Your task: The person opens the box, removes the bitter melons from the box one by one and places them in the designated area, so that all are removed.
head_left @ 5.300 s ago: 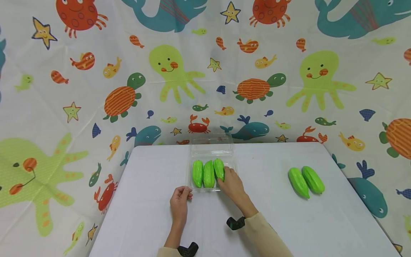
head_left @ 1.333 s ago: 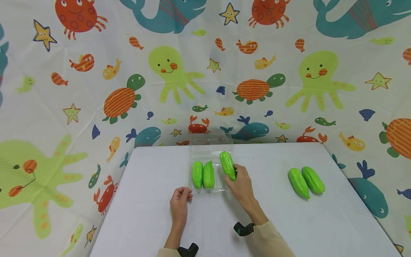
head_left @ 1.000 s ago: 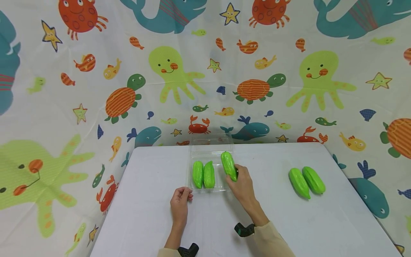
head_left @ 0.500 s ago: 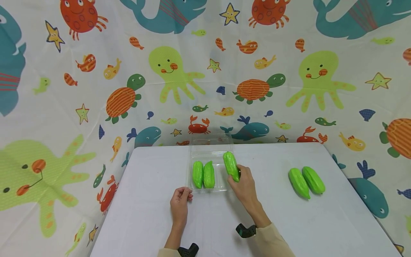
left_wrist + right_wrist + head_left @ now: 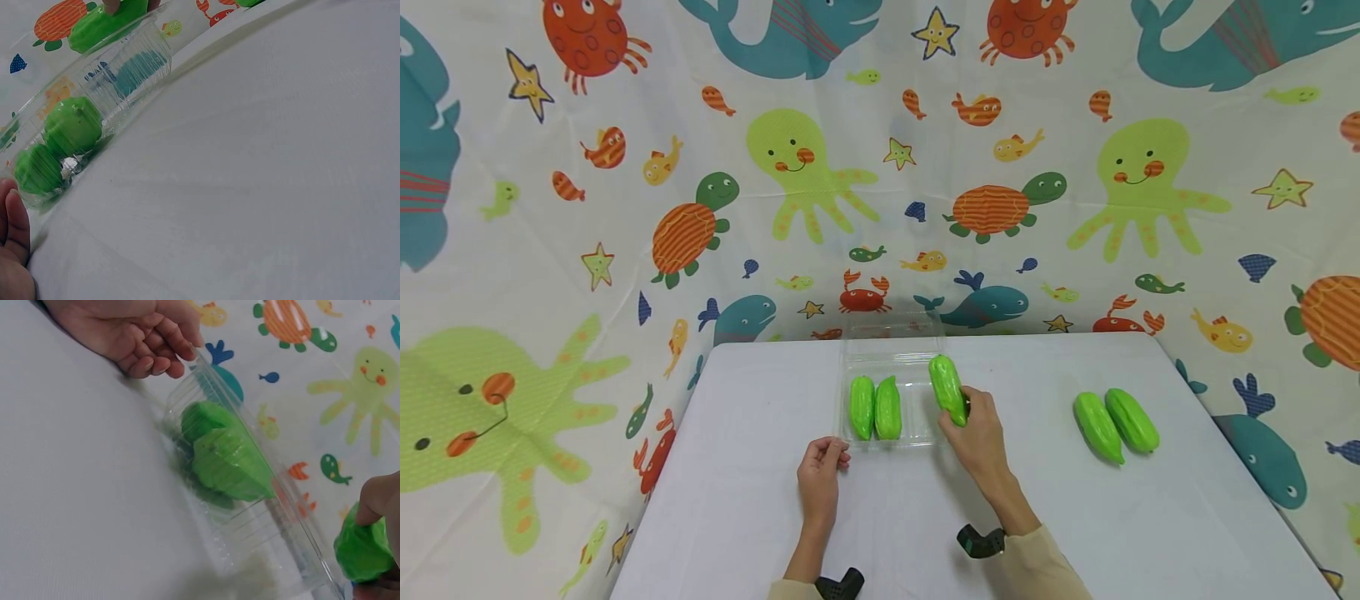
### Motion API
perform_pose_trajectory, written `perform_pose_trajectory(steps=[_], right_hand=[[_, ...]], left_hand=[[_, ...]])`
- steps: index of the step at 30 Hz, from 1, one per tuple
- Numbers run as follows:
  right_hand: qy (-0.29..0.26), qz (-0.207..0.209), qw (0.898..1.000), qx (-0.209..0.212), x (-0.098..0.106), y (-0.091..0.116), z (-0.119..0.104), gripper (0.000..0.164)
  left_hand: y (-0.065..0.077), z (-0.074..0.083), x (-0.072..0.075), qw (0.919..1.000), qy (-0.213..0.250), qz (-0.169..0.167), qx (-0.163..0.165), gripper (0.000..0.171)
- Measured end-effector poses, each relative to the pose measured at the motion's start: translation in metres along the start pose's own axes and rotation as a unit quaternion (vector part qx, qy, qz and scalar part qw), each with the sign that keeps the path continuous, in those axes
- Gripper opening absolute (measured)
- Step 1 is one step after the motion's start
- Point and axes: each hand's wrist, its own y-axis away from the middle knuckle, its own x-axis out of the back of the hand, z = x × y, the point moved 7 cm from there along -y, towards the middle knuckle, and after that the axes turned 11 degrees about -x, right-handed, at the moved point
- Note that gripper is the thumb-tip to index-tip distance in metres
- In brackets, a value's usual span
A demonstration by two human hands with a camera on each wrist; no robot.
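My right hand (image 5: 979, 437) grips a bright green, ridged, cucumber-like vegetable (image 5: 947, 387), held tilted above the right side of a clear plastic box (image 5: 916, 429). In the right wrist view, thumb and fingers are round this vegetable (image 5: 362, 550), outside the box wall. Two similar green vegetables (image 5: 862, 407) lie side by side in the left part of the box, and its right part shows bare. With thumb and forefinger, my left hand (image 5: 820, 479) pinches the near left corner of the box; the right wrist view shows this hand (image 5: 134, 334) at the rim.
Two more green vegetables (image 5: 1097, 427) lie together on the right of the white table (image 5: 737, 400). The clear lid (image 5: 895, 329) stands raised at the back of the box. A cloth printed with sea animals (image 5: 850, 167) hangs behind the table.
My right hand has lifted the third vegetable out of the box's right part and keeps drifting slowly right with it. The left hand stays at the box corner.
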Motion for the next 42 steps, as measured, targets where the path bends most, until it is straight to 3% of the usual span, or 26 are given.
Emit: perform_pose_trajectory(steps=[42], right_hand=[[-0.004, 0.062, 0.998, -0.008, 0.039, 0.005, 0.038, 0.048]], left_hand=[[-0.001, -0.001, -0.001, 1.0, -0.005, 0.0, -0.005, 0.016]])
